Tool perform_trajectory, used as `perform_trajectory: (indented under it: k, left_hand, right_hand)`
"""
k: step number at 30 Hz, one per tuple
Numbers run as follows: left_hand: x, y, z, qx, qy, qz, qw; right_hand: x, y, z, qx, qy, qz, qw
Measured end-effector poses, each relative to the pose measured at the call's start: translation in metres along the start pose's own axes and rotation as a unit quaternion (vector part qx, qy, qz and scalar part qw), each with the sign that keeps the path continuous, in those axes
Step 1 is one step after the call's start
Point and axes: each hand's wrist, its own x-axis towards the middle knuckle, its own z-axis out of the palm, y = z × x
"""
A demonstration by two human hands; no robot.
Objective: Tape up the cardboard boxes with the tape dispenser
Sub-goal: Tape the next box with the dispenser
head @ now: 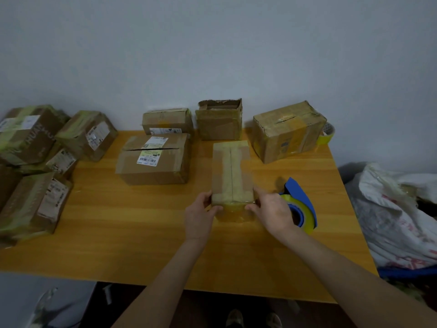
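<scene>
Cardboard boxes (153, 162), brown and creased, are sitting along the far side of the orange wood-grain tabletop (132, 221). A taped pile (35, 162) is crowding its left end. At centre a narrow box (231, 171) is lying lengthwise, glossy tape over its top seam. Blue tape dispenser (300, 197), yellowish roll, is resting just right of it. Left hand (198, 216) and right hand (272, 211) are gripping the narrow box's near corners, fingers curled.
</scene>
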Motion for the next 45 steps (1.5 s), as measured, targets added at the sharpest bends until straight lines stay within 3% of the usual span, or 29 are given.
perform_trajectory:
  k: [11,20,32,37,40,45]
  left_hand:
    - [0.011,0.002,0.005,0.174,-0.067,0.028,0.982]
    - [0.006,-0.009,-0.006,0.096,-0.064,0.116,0.987]
    - [-0.009,-0.008,0.0,0.093,-0.06,0.084,0.99]
    - [0.003,0.005,0.006,0.077,-0.085,0.008,0.993]
    - [0.011,0.005,0.01,0.134,-0.083,0.022,0.987]
    - [0.01,-0.004,0.002,0.104,-0.075,0.044,0.991]
  right_hand:
    - [0.002,-0.021,-0.008,-0.088,-0.018,0.016,0.996]
    - [-0.003,0.003,-0.013,0.006,-0.059,-0.032,0.998]
    - [0.0,0.003,-0.008,0.024,-0.058,0.004,0.998]
    - [0.007,-0.008,-0.01,-0.015,-0.052,0.035,0.998]
    - [0.009,-0.007,-0.009,0.007,-0.043,0.049,0.998]
    - [0.011,0.005,-0.006,0.067,-0.053,0.033,0.996]
